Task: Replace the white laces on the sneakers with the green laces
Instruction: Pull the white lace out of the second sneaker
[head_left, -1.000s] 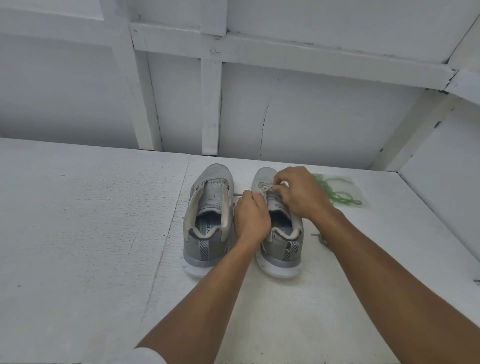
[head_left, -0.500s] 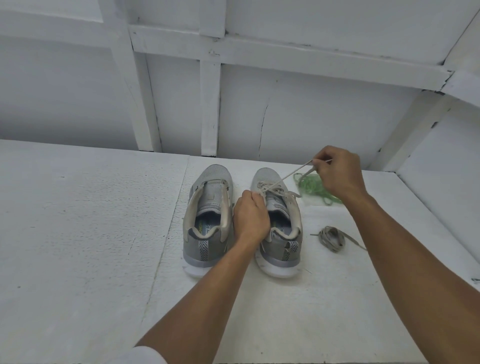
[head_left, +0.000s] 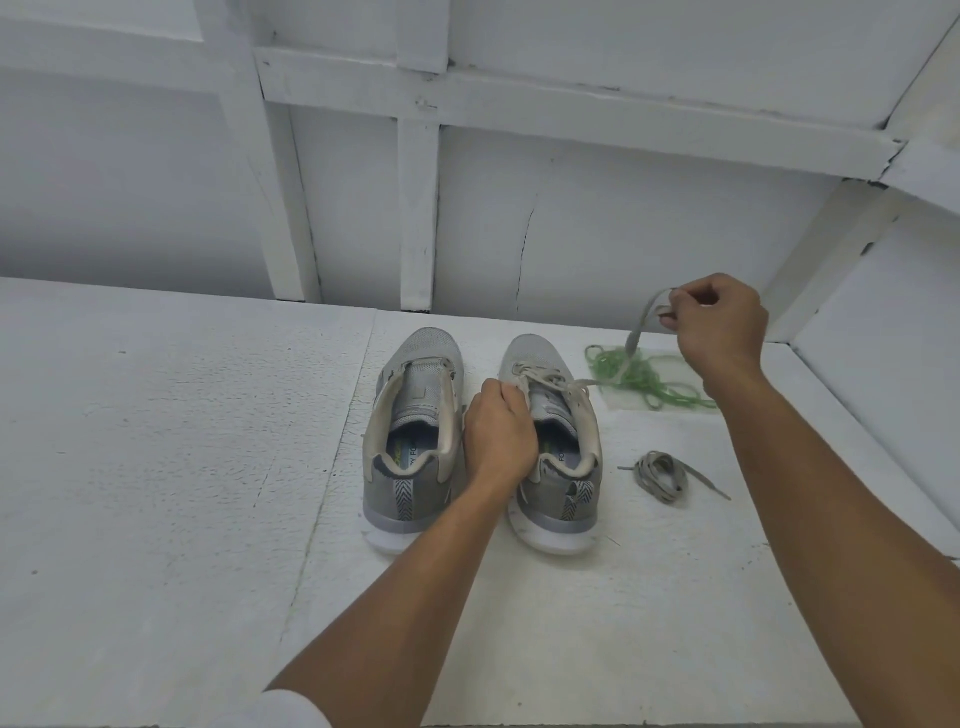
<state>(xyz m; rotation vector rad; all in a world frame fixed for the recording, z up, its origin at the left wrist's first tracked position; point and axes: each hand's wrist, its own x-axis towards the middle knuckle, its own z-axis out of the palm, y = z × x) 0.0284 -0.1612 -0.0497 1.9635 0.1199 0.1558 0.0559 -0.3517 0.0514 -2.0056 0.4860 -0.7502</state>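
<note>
Now, table (head_left: 156, 467): white and rough, spreading well out to the left of both hands and under everything named below.
Left shoe (head_left: 415, 395): grey, heel toward the person, just left of the left hand; its eyelets hold no lace.
Left hand (head_left: 501, 431): between the two shoes, fingers curled onto the left lacing edge of the right shoe and gripping it; whether it also pinches a lace I cannot tell.
Right shoe (head_left: 550, 415): grey, touching the left hand on that hand's right side, its toe end crossed by a white lace.
White lace (head_left: 638, 328): threaded through the front eyelets, then running slack up and to the right into the right hand.
Green laces (head_left: 644, 379): a loose tangle on the table, below and left of the right hand, beyond the right forearm; the white lace passes over it.
Loose lace (head_left: 662, 475): a small pale bundle on the table, near the right shoe, just left of the right forearm.
Right hand (head_left: 722, 322): raised above the table, well right of the left hand, thumb and fingertips pinching the white lace's free end.
</note>
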